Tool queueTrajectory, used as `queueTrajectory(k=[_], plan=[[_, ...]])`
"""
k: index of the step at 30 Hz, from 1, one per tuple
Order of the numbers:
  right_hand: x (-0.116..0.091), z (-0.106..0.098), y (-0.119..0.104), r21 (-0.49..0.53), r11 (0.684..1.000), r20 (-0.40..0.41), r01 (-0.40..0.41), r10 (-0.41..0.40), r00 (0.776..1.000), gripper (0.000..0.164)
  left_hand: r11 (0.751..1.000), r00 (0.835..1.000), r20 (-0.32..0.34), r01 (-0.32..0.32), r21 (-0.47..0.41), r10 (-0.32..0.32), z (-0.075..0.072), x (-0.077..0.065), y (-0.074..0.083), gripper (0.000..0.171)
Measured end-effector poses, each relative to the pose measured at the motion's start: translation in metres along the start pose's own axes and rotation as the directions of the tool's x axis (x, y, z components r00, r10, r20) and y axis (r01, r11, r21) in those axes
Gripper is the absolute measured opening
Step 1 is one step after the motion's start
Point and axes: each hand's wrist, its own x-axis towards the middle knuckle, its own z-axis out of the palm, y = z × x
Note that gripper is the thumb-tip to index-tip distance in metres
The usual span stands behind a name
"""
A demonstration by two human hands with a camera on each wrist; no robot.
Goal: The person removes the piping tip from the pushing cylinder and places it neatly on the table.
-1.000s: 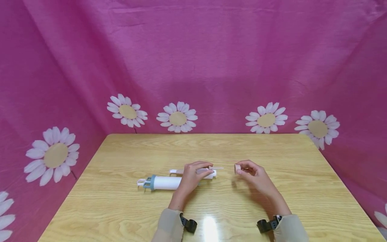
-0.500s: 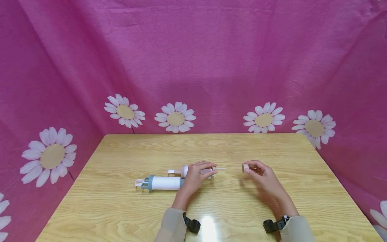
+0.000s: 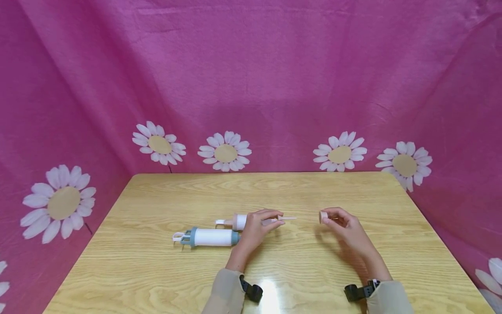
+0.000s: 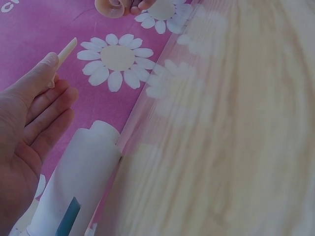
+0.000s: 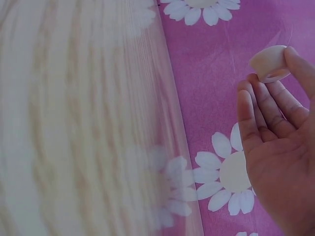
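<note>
My left hand pinches a thin, pale, pointed nozzle between thumb and fingertips, its tip toward the right. The same nozzle shows in the left wrist view with the other fingers loosely extended. To the right, my right hand holds a small pale-pink ring-like cap by thumb and fingertips above the table. In the right wrist view the cap has a visible opening. Beside my left hand lie a white-barrelled syringe with teal ends and a pink-ended white syringe, partly hidden by the hand.
The wooden table reaches back to a pink cloth printed with daisies, which also hangs along both sides. A black wrist camera sits by my left sleeve and another by my right.
Both hands have moved right, the right one farther, so the space between nozzle and cap is wider. More of the pink-ended syringe's left part shows. The view has shifted slightly.
</note>
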Motion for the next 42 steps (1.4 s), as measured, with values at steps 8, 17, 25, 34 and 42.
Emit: queueTrajectory(k=[8,17,25,34,42], plan=[[0.002,0.001,0.0,-0.012,1.0,-0.001,0.026,-0.026,1.0,0.034,1.0,1.0,-0.006,-0.002,-0.013,0.001,0.001,0.0,0.001,0.023],[0.009,-0.001,0.006,-0.16,0.985,-0.003,0.07,-0.071,0.997,0.03,1.0,1.0,0.011,0.005,-0.01,-0.005,0.002,-0.001,0.003,0.025],[0.02,-0.006,0.012,-0.281,0.949,0.04,0.144,-0.139,0.99,0.024,0.999,0.999,0.033,0.032,-0.015,-0.031,0.004,-0.001,0.001,0.027],[0.025,-0.007,0.014,-0.408,0.901,0.087,0.145,-0.12,0.989,0.02,0.999,0.997,0.059,0.044,-0.028,-0.042,0.005,0.0,0.003,0.027],[0.026,-0.005,0.013,-0.485,0.863,0.111,0.143,-0.101,0.989,0.018,0.999,0.997,0.066,0.031,-0.035,-0.029,0.005,0.0,0.005,0.027]])
